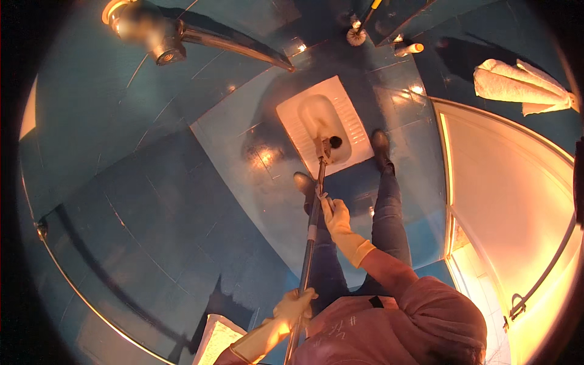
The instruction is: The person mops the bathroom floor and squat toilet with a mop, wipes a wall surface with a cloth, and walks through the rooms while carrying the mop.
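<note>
Since pole (309, 252) looks metal, probably stiff, bit slick for gloves (354, 246). Left hand (292, 306) wrapped round it near body; right hand (337, 219) farther out, can't tell how closed. Wide hold's best imo.

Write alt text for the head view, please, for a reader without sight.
A person's left hand and right hand, both gloved, hold a long pole reaching a white squat toilet in a tiled floor. A pale towel shows at upper right.
</note>
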A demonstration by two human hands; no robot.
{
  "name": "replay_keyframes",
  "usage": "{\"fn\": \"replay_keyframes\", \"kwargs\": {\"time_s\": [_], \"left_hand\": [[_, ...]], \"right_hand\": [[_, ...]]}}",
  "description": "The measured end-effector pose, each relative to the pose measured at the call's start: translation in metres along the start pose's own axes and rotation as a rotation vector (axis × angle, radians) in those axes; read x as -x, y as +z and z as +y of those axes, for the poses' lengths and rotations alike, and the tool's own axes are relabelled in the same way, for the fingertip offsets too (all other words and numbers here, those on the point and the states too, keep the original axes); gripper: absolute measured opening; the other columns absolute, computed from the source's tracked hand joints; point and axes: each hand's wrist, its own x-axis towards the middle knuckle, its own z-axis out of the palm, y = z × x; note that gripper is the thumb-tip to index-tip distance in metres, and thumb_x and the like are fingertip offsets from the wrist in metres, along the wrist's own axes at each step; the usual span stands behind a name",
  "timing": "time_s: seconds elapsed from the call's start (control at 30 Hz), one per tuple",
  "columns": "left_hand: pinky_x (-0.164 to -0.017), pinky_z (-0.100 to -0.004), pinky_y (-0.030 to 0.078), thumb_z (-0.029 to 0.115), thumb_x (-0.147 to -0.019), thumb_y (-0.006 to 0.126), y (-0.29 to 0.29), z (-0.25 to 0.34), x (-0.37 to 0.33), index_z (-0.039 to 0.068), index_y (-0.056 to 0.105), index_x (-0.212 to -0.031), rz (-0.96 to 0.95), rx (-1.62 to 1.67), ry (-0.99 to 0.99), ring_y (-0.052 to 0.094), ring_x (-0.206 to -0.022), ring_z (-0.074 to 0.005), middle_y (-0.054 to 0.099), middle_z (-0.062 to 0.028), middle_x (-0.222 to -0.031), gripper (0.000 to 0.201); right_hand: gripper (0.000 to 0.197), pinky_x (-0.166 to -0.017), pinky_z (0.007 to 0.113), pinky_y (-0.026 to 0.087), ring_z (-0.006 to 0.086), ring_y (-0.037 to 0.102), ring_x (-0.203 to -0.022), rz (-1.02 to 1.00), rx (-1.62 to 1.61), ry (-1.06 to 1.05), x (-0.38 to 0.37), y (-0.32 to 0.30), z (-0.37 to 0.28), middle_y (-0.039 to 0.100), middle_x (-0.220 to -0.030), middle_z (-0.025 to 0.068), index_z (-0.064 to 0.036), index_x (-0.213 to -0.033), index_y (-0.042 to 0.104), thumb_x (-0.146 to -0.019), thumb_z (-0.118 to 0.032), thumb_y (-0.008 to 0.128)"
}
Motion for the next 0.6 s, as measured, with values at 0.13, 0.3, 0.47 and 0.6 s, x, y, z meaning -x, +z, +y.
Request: {"fn": "replay_keyframes", "kwargs": {"time_s": [0.13,0.3,0.47,0.6], "left_hand": [[-0.036,-0.0290,0.040,0.026,-0.088,0.071,-0.003,0.003,0.005,0.001,0.062,-0.108,0.104,-0.090,0.036,0.050,-0.041,-0.0138,0.052,-0.0044,-0.057,0.033],[-0.038,-0.0290,0.038,0.004,-0.084,0.071,-0.013,-0.003,0.016,0.001,0.056,-0.119,0.142,-0.147,0.000,0.049,-0.043,-0.0135,0.056,-0.0051,-0.063,0.038],[-0.039,-0.0270,0.037,-0.002,-0.084,0.068,-0.042,-0.046,0.055,0.002,0.055,-0.120,-0.018,0.107,0.016,0.050,-0.045,-0.0118,0.056,-0.0043,-0.063,0.039],[-0.043,-0.0248,0.038,-0.006,-0.083,0.067,-0.059,-0.083,0.083,0.002,0.057,-0.115,-0.099,0.275,0.047,0.051,-0.048,-0.0102,0.056,-0.0024,-0.064,0.035]], "right_hand": [[0.037,-0.072,0.040,0.051,0.0360,0.067,-0.079,-0.055,0.062,0.022,0.009,-0.003,0.000,0.068,-0.083,0.0181,-0.0001,-0.090,0.063,-0.090,-0.037,0.068],[0.029,-0.069,0.039,0.051,0.0362,0.066,-0.075,-0.080,0.073,0.016,0.019,-0.012,0.005,0.066,-0.081,0.0186,-0.0023,-0.090,0.063,-0.092,-0.031,0.065],[0.021,-0.067,0.035,0.049,0.0194,0.060,-0.070,-0.012,-0.485,-0.047,-0.026,-0.043,0.002,0.064,-0.078,0.0110,-0.0010,-0.089,0.061,-0.097,-0.020,0.058],[0.026,-0.069,0.032,0.049,0.0160,0.057,-0.073,-0.101,-0.263,-0.095,-0.071,-0.018,0.015,0.063,-0.082,0.0098,0.0010,-0.098,0.062,-0.097,-0.025,0.060]]}}
